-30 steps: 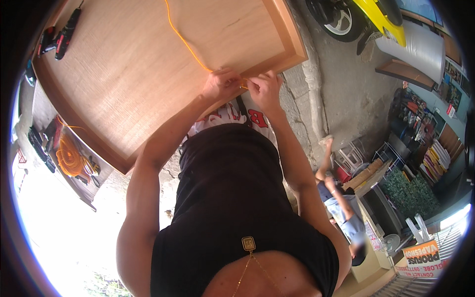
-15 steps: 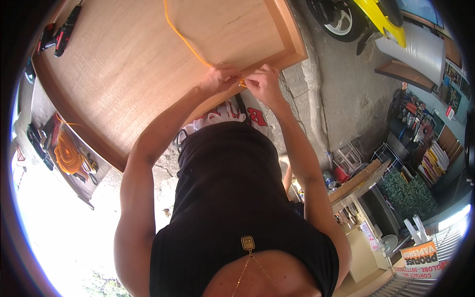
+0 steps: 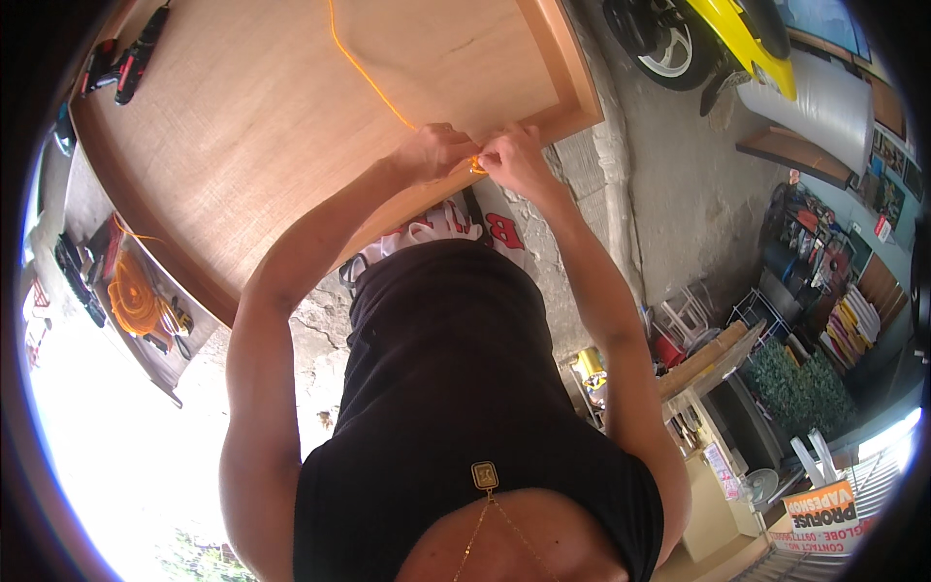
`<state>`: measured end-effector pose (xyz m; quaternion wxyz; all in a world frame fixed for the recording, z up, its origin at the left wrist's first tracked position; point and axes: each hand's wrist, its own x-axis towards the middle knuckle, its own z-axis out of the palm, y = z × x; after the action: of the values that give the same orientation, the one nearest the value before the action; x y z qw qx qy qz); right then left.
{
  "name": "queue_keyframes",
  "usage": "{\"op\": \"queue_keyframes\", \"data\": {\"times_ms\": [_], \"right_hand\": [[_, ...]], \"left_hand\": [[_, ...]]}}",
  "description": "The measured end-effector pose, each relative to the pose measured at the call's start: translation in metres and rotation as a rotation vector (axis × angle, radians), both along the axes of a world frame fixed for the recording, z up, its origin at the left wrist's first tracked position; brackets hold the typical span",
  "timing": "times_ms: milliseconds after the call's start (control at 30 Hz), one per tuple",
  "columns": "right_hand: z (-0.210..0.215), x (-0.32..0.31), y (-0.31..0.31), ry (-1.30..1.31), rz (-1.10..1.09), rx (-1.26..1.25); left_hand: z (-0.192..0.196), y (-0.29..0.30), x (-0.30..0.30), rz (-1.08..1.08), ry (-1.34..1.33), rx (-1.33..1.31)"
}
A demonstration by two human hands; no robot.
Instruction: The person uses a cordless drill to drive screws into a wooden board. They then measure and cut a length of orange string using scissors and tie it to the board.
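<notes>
An orange cord (image 3: pixel 367 76) runs down across a framed wooden panel (image 3: pixel 242 145) to my left hand (image 3: pixel 436 153), whose fingers are pinched closed on it. Close beside it on the right, my right hand (image 3: pixel 514 158) has its fingertips pressed together at the same cord. Between the two hands a small orange loop or knot (image 3: pixel 475 165) shows at the near edge of the panel. My fingers cover most of it, so its exact form is hidden.
A red-and-black cordless drill (image 3: pixel 141 58) lies at the panel's far left. Left of the panel, a coil of orange cord (image 3: pixel 133 296) rests on a lower surface with tools. A yellow motorbike (image 3: pixel 742 44) stands at the far right, and a cluttered workbench (image 3: pixel 713 364) is at the right.
My right hand has turned slightly, its fingers now curled closer to the orange loop. My left hand stays on the cord. The view has shifted a little.
</notes>
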<state>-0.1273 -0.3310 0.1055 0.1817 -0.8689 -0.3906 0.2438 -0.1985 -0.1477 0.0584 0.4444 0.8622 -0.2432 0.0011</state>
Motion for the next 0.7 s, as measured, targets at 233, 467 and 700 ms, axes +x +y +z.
{"op": "queue_keyframes", "data": {"times_ms": [233,467,700], "right_hand": [[0.004,-0.002,0.004,0.061,-0.021,0.011],[-0.002,-0.001,0.005,-0.004,0.078,0.049],[0.009,0.002,0.010,-0.023,0.150,-0.022]], "left_hand": [[0.000,-0.006,-0.007,0.083,-0.044,-0.026],[0.025,0.004,0.008,-0.012,0.765,0.184],[0.007,0.005,0.015,0.042,0.644,0.061]]}}
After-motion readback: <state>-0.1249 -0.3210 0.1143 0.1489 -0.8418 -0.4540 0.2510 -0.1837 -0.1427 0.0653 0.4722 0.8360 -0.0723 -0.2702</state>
